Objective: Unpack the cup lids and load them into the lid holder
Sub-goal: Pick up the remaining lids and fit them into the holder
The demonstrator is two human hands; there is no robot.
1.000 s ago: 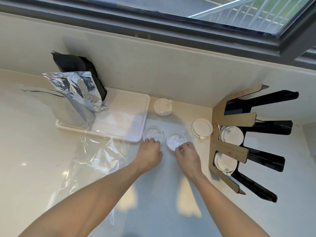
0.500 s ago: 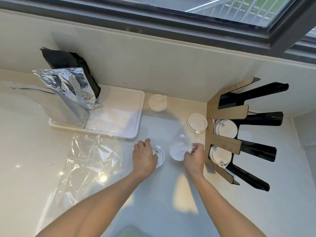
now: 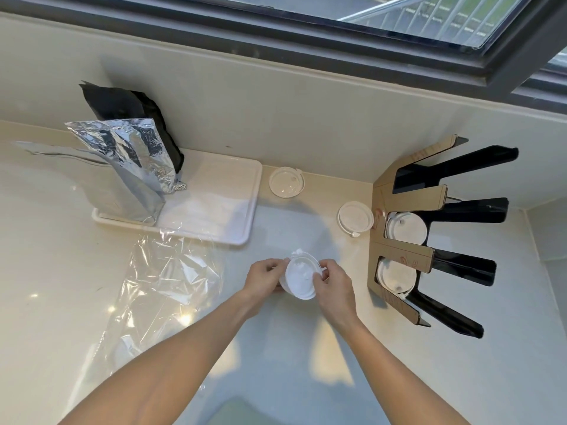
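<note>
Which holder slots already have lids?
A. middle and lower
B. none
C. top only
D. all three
A: the lid holder shows white lids in its middle slot and lower slot; the top slot is dark and empty.

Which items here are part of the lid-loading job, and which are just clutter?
Job:
- lids held between left hand and right hand
- loose lid by the wall
- loose lid beside the holder
- lid holder, lids in two slots
- plastic wrap

Lying about:
- white tray
- foil bag
- black bag
</note>
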